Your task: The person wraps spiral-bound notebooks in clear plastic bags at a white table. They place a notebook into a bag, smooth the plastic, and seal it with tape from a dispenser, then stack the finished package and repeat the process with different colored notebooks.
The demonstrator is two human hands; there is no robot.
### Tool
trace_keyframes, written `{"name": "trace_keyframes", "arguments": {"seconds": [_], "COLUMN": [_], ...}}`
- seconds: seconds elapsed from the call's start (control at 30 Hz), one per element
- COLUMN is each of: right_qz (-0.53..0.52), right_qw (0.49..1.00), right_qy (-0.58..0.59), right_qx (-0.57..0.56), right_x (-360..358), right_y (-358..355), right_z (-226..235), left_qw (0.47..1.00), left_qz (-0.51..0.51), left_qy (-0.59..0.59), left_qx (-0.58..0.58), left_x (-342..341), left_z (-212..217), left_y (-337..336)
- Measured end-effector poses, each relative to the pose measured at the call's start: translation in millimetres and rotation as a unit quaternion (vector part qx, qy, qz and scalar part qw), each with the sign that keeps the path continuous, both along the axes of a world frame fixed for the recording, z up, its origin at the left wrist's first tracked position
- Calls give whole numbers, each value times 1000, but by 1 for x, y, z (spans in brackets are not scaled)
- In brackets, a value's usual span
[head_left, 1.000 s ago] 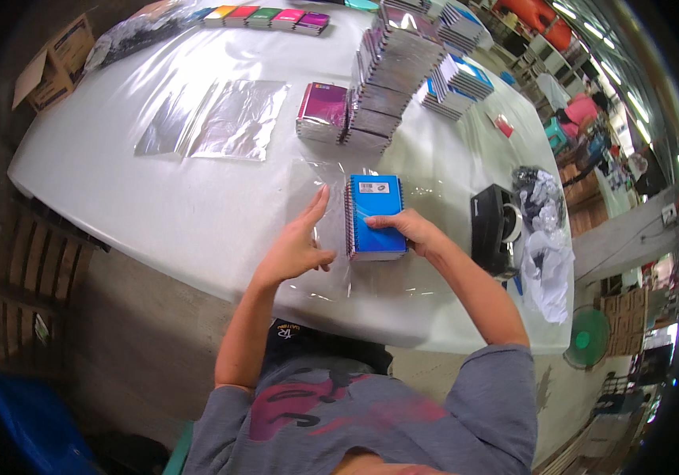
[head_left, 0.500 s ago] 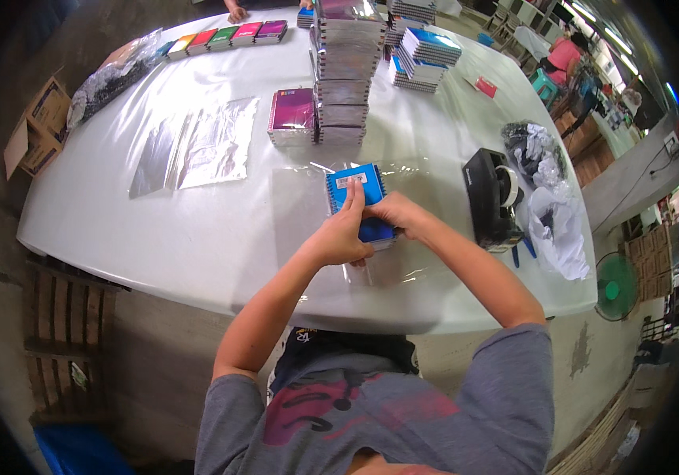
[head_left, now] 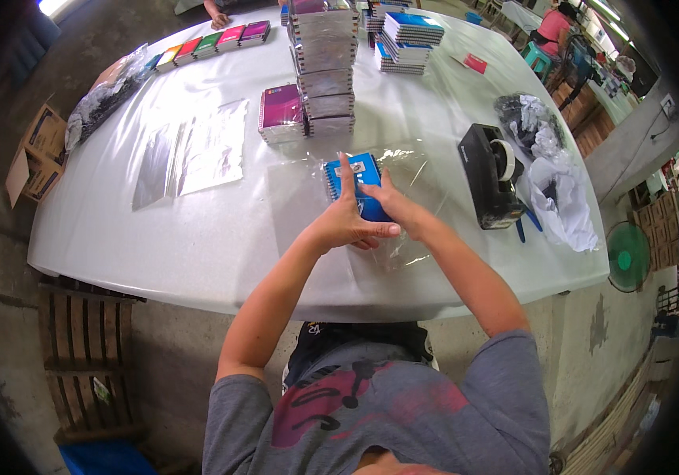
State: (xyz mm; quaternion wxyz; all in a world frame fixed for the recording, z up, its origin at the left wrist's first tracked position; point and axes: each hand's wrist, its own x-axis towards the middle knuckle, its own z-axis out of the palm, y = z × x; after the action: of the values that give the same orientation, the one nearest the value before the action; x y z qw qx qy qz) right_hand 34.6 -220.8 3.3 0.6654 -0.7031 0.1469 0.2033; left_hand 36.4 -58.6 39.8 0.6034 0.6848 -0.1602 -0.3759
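A small blue spiral notebook lies on a clear plastic sheet near the table's front edge, its wire binding on the left. A white label shows on its upper part. My left hand reaches over its left side, thumb stretched to the right and a long finger laid up the cover. At its right side is my right hand, fingers apart, with fingertips touching the cover. My hands hide part of the notebook's lower half.
Wrapped notebooks stand in a tall stack beyond my hands, a purple-covered pile beside it. Clear plastic sheets lie left. A black tape dispenser, blue-handled tool and crumpled bags are right. Another person's hand rests at the far edge.
My left thumb has swung out to the right from the notebook's lower edge, and my right hand's fingers have spread. The whole view has shifted slightly.
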Motion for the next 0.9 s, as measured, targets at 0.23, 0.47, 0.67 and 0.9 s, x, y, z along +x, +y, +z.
{"name": "trace_keyframes", "arguments": {"seconds": [0.23, 0.47, 0.67, 0.9], "right_qz": [72, 73, 88, 70], "right_qw": [965, 944, 940, 948], "right_qy": [-178, -240, -244, -200], "right_qx": [-177, -214, -222, -239], "right_x": [0, -14, -14, -19], "right_y": [-1, 4, 9, 8], "right_z": [-39, -26, -21, -16], "left_qw": [989, 965, 969, 828], "left_qz": [45, 228, 187, 378], "left_qy": [64, -127, -159, -411], "left_qx": [-127, 16, -29, -50], "left_x": [10, 75, 142, 105], "left_z": [-5, -32, -60, -18], "left_y": [25, 50, 30, 20]}}
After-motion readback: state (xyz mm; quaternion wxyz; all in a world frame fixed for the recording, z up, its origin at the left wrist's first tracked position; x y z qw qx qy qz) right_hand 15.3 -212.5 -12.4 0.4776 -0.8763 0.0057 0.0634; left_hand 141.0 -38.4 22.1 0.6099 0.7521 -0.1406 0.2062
